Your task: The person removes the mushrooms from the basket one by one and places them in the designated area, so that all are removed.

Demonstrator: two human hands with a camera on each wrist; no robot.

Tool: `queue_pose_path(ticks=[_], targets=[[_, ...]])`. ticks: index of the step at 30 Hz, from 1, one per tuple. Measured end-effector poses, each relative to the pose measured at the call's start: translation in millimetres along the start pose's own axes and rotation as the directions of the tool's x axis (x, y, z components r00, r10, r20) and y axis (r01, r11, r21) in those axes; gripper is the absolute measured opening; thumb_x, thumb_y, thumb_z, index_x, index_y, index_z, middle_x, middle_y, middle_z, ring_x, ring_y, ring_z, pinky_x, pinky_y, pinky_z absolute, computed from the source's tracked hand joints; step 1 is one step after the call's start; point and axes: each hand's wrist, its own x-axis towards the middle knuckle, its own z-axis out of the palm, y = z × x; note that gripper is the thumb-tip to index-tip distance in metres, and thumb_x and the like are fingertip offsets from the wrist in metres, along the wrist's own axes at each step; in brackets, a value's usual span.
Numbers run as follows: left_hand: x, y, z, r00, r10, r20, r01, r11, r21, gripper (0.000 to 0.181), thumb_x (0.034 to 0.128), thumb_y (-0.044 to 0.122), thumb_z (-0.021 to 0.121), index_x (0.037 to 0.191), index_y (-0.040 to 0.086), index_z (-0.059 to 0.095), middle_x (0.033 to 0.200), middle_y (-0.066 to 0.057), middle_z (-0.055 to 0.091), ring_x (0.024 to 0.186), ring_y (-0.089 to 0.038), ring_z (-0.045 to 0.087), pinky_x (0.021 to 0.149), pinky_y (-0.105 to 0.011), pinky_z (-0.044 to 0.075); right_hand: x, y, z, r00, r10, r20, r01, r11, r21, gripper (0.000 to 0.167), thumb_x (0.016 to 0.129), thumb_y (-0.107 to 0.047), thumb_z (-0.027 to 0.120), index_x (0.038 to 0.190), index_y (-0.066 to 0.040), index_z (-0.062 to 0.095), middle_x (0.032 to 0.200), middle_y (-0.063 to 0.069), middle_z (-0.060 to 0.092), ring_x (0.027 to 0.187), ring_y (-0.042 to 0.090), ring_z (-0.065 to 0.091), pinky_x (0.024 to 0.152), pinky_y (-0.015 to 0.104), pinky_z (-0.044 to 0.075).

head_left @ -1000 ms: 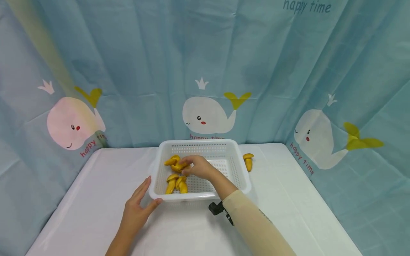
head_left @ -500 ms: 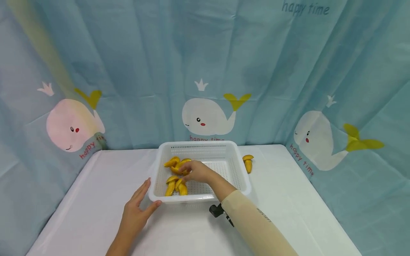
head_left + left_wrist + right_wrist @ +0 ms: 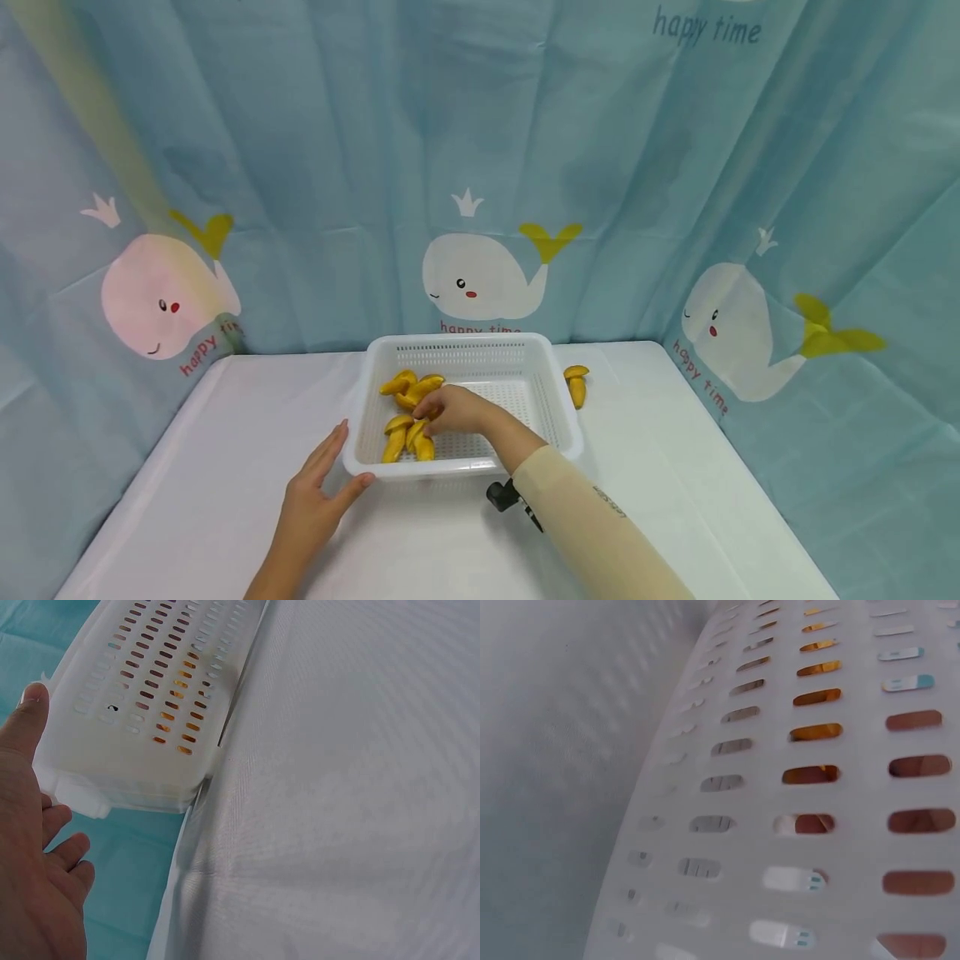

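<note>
A white slotted plastic basket [image 3: 558,392] stands on the table, with several yellow toy mushrooms [image 3: 397,439] in its left half. My right hand [image 3: 461,410] reaches inside, fingers bent, thumb and fingertips at the front mushrooms; whether they pinch one is hidden. The right wrist view shows only the basket wall [image 3: 727,802], with skin and yellow glimpsed through its slots. At the basket's front left corner my left hand [image 3: 311,500] has its fingers spread, its thumb at the rim. In the left wrist view that left hand [image 3: 34,847] lies beside the basket [image 3: 127,765].
One more yellow mushroom [image 3: 576,386] lies on the white tablecloth [image 3: 645,483], just right of the basket. A blue whale-print curtain [image 3: 330,167] hangs behind the table and along both sides. Black wrist gear [image 3: 501,497] sits under my right forearm, close to the basket's front wall.
My right hand has moved from the rear mushrooms toward the nearer ones. The rear mushroom at its fingertips now lies in the basket, apart from them. My left hand has stayed at the corner.
</note>
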Motion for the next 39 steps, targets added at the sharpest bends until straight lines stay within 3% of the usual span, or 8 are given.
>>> queue_pose_path(ticks=[10, 18, 24, 31, 39], targets=[[0.6, 1.5, -1.3, 1.000, -0.011, -0.002, 0.011, 1.000, 0.006, 0.089, 0.0842, 0.037, 0.085, 0.159, 0.025, 0.038, 0.163, 0.003, 0.038, 0.148, -0.031, 0.042, 0.102, 0.002, 0.022, 2.6, -2, -1, 1.000, 0.016, 0.024, -0.015, 0.999, -0.047, 0.023, 0.090, -0.019, 0.081, 0.113, -0.021, 0.078, 0.103, -0.013, 0.073, 0.092, 0.005, 0.063, 0.092, 0.026, 0.055], [0.4, 3.1, -4.2, 1.000, -0.023, 0.003, 0.023, 1.000, 0.003, 0.090, 0.0845, 0.036, 0.085, 0.160, 0.031, 0.035, 0.163, 0.002, 0.038, 0.148, -0.031, 0.041, 0.102, 0.003, 0.022, 4.7, -4, -2, 1.000, 0.013, 0.000, -0.013, 0.997, -0.072, 0.018, 0.087, -0.018, 0.083, 0.104, -0.022, 0.078, 0.095, -0.013, 0.071, 0.087, 0.007, 0.061, 0.084, 0.024, 0.053], [1.6, 3.4, -4.5, 1.000, -0.016, 0.002, 0.016, 1.000, -0.002, 0.089, 0.0849, 0.036, 0.085, 0.159, 0.027, 0.037, 0.163, 0.002, 0.038, 0.148, -0.031, 0.041, 0.102, 0.002, 0.022, 5.9, -4, -4, 0.999, 0.020, -0.040, -0.022, 0.998, -0.052, 0.016, 0.086, -0.014, 0.084, 0.097, -0.023, 0.077, 0.094, -0.012, 0.070, 0.085, 0.010, 0.059, 0.079, 0.024, 0.052], [3.6, 3.2, -3.3, 1.000, -0.024, 0.005, 0.024, 1.000, 0.006, 0.090, 0.0843, 0.038, 0.084, 0.159, 0.035, 0.035, 0.163, 0.006, 0.038, 0.149, -0.028, 0.041, 0.103, 0.001, 0.023, 1.7, -7, -10, 0.994, 0.030, -0.104, -0.031, 1.000, -0.008, 0.016, 0.086, -0.014, 0.083, 0.097, -0.024, 0.076, 0.099, -0.011, 0.069, 0.089, 0.011, 0.059, 0.078, 0.025, 0.053], [1.3, 3.2, 0.2, 1.000, -0.027, 0.001, 0.027, 1.000, 0.012, 0.089, 0.0830, 0.039, 0.085, 0.158, 0.030, 0.039, 0.162, 0.004, 0.040, 0.147, -0.028, 0.043, 0.103, 0.001, 0.023, -15.6, -17, -20, 0.973, -0.031, -0.227, 0.040, 0.999, 0.032, 0.016, 0.087, -0.017, 0.083, 0.101, -0.021, 0.075, 0.100, -0.010, 0.071, 0.087, 0.012, 0.062, 0.074, 0.024, 0.056]])
